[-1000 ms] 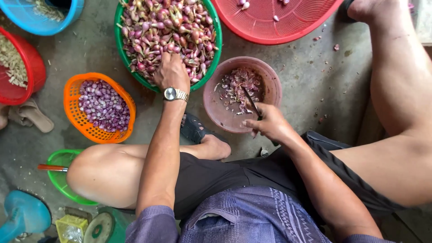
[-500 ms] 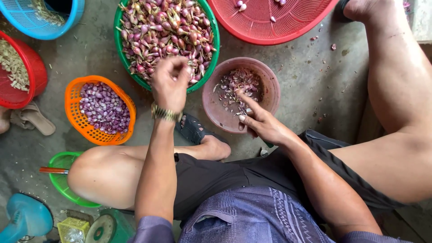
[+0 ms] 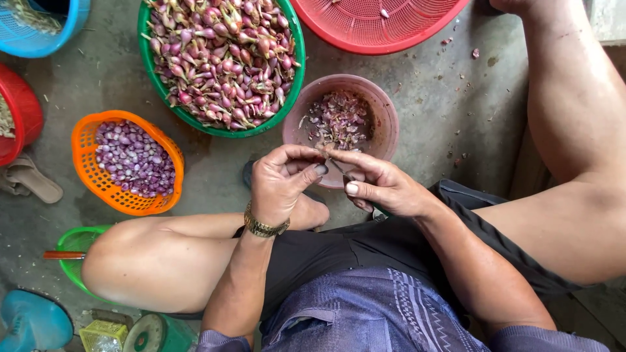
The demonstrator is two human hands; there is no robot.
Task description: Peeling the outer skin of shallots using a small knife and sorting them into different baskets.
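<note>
Both hands meet over the pink bowl [image 3: 385,107] of peelings: I see left hand [image 3: 282,186] pinching a small shallot [image 3: 321,152], right hand [image 3: 378,186] gripping a knife [image 3: 340,167] against it; green basket [image 3: 295,85] of unpeeled shallots beside bowl, orange basket [image 3: 88,153] farther off

We saw a bare concrete floor [image 3: 417,85] carrying a green basket of unpeeled shallots [image 3: 151,78], an orange basket of peeled shallots [image 3: 88,130], a pink bowl of skins [image 3: 385,107] and a sandal [image 3: 29,179].
</note>
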